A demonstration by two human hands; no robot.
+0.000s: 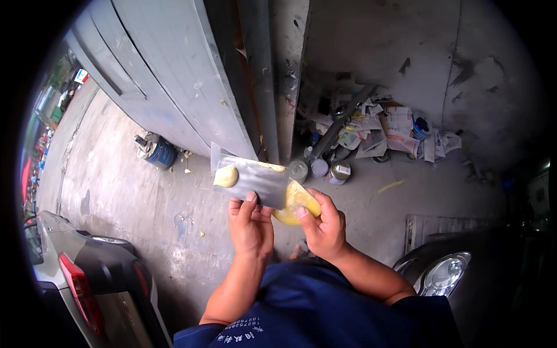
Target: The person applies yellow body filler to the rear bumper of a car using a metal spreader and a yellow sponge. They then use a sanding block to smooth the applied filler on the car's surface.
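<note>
My left hand [250,229] grips a flat grey plate [258,185] from below, thumb on its face; a cream blob of paste [225,176] sits at the plate's left side, with more smeared along the upper right edge. My right hand [325,232] pinches a yellow rounded, flexible-looking piece [293,214] with pale smears, thumb on top. This piece is beside the plate's right edge, partly behind it; whether they touch I cannot tell.
A grey metal door [162,69] stands ahead. A blue bucket [156,155] sits at its foot; several cans [339,174] and scattered paper [400,133] lie by the wall. A car rear [101,278] is at lower left, a dark car front with headlight [441,272] at lower right.
</note>
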